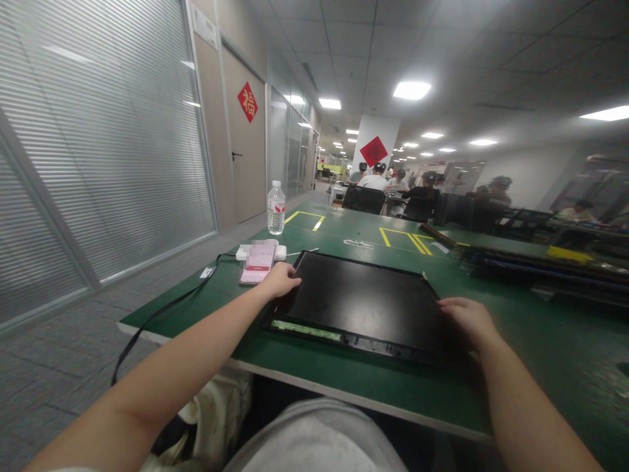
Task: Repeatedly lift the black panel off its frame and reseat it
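A black flat display panel lies on the green table in front of me, with a strip of green circuit board showing along its near edge. My left hand rests on the panel's left edge, fingers curled over it. My right hand lies on the panel's right edge, fingers bent down around the rim. Both hands grip the panel at opposite sides.
A phone and a white charger with a black cable lie left of the panel. A water bottle stands farther back. Stacked panels fill the right side. Several seated people work behind.
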### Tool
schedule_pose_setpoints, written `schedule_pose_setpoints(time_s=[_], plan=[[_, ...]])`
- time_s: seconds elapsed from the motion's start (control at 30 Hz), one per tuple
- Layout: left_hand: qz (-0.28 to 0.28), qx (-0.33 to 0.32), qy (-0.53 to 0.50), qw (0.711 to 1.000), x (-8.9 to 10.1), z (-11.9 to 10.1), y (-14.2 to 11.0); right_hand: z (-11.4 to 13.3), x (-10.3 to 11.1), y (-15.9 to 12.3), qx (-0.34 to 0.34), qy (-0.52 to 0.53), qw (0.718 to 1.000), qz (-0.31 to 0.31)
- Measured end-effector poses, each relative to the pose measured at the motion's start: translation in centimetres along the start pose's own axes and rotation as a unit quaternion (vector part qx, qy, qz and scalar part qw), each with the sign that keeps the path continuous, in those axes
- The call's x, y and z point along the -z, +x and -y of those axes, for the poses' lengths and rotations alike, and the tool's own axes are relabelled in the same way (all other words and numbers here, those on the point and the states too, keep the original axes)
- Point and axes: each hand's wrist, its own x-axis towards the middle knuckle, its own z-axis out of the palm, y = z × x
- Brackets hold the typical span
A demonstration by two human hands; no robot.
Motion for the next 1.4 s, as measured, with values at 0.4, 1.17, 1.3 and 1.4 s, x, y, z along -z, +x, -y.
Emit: schedule_pose_setpoints(time_s=[0.4, 1.17, 1.3, 1.4], plan=[[-0.013, -0.033, 0.040, 0.999, 0.1, 0.3, 0.2, 0.8, 0.3, -0.7, 0.002, -0.034, 0.999, 0.001], [0.032, -0.039, 0.038, 0.998, 0.2, -0.4, -0.8, 1.8, 0.6, -1.4, 0.043, -0.108, 0.993, 0.013], [0.056, -0.109, 0.049, 0.991, 0.8, -0.4, -1.1, 2.1, 0.6, -1.8, 0.045, -0.115, 0.992, 0.013], [0.105, -0.179, 0.020, 0.978, 1.5, -0.4, -1.4, 2.3, 0.7, -2.0, 0.053, -0.118, 0.992, 0.010]])
